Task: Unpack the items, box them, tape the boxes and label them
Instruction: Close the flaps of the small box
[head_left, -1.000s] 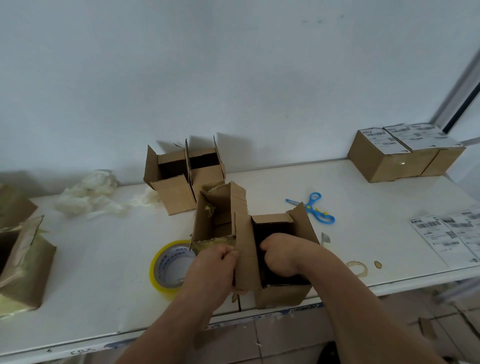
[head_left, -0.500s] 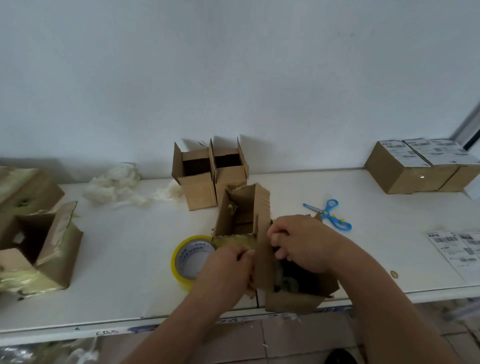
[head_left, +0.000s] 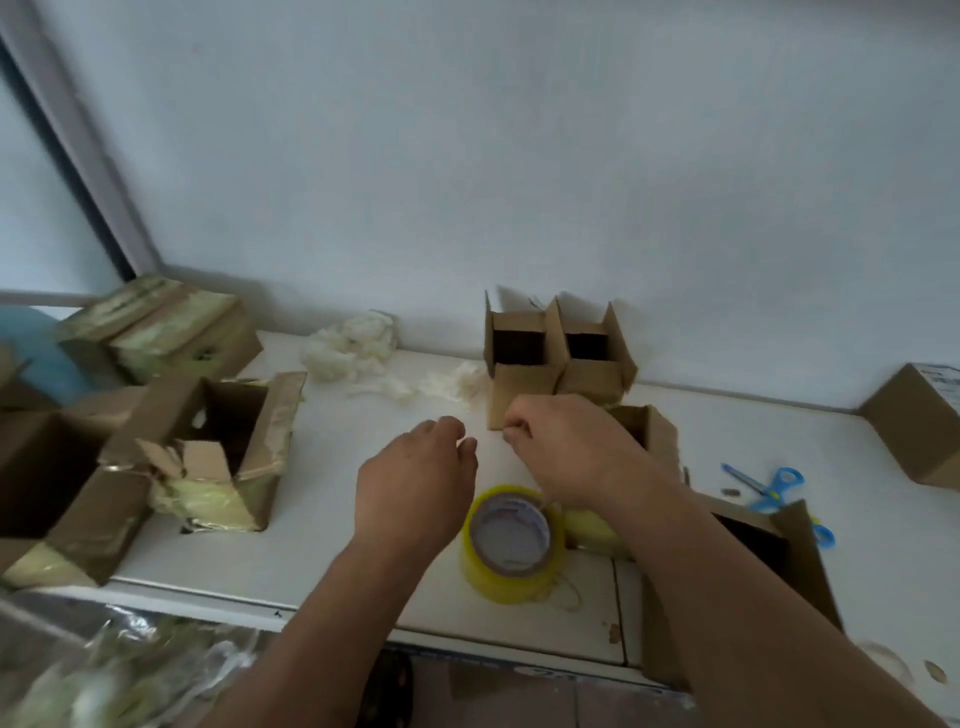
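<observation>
Nearby, two small boxes (head_left: 558, 364) gape.

Dim, even light; soft shadows behind boxes, motion blur, edges bowed.

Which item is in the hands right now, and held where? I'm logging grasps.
Left hand holds nothing visible. Right hand has curled fingers, but whether they pinch anything cannot be told.
</observation>
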